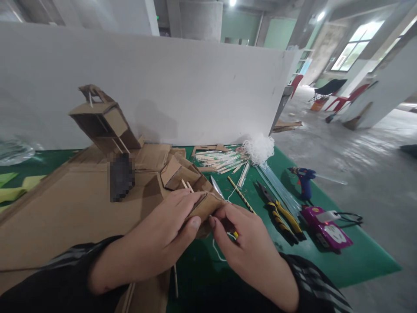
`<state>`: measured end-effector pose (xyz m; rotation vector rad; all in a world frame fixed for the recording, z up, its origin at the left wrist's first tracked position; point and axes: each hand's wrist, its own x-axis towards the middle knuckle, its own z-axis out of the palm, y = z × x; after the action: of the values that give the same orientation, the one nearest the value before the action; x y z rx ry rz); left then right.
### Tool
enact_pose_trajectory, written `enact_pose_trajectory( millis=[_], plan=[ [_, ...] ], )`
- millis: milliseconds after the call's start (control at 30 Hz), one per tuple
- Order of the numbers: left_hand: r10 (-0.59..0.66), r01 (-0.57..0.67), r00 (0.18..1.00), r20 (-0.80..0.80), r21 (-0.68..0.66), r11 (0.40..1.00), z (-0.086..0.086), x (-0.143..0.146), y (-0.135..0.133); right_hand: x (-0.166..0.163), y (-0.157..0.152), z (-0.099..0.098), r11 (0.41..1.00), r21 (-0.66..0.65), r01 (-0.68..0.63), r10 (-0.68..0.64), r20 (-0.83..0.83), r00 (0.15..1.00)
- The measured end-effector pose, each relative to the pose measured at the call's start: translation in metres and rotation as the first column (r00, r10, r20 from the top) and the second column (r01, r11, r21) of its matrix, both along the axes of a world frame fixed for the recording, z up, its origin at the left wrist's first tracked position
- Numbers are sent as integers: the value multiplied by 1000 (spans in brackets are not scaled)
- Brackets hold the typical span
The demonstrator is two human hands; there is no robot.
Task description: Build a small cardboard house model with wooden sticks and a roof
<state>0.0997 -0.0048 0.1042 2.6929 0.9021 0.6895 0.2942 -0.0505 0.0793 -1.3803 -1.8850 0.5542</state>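
"Pliers [278,213], the long-nosed pair, lie on the green table [365,263]. Where's the work from there?"

"Left of them. The left hand [172,224] clasps a folded cardboard piece [206,208], thumb on the near face, fingers over the top."

"And the right hand [243,232]?"

"Just left of the pliers, thumb and forefinger close together at the piece's edge. I can't tell whether they pinch anything."

"How would you handle it?"

"Left thumb firm but flat, I'd say, so the cardboard doesn't crease, and small nudges from the right fingertips. I'd also mind the thin wooden sticks [187,186], farther left of the pliers, and keep that white string [217,252] from snagging."
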Motion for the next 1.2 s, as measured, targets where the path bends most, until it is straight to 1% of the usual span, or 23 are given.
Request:
enact_pose_trajectory(
  millis=[100, 267, 433, 600, 833, 933, 1067, 1200],
  plan=[
    [13, -13, 1000, -5, -17, 1000, -1, -1, 0, -1, 0, -1, 1000, 11, 2, -2, 24, 1000],
    [15, -14, 1000, -22, 25, 1000, -5, -3, 0, -1, 1, -1, 1000, 24, 11, -13, 68, 998],
    [37, -37, 999, -9, 33, 999, -6, -3, -1, -1, 2, -1, 1000, 19, 14, -15, 51, 999],
    [45, -45, 999, -11, 7, 999, -7, -2, 0, -1, 2, -2, 1000, 5, 31, -31, 41, 999],
    [45, -45, 998, -35, 3, 999, -7, -3, -1, 0, 0, -2, 1000, -6, 28, -27, 58, 998],
    [44, -43, 999, -26, 36, 998, -7, -2, -1, -1, -4, -6, 998, 23, 61, -62, 38, 997],
    [47, -46, 999, -13, 61, 997, -7, -2, -2, -8, -10, -19, 989, 89, 120, -122, 17, 992],
    [33, -32, 999, -6, 54, 998, -6, -2, -2, -11, -12, -28, 989, 119, 88, -89, 3, 996]
  ],
)
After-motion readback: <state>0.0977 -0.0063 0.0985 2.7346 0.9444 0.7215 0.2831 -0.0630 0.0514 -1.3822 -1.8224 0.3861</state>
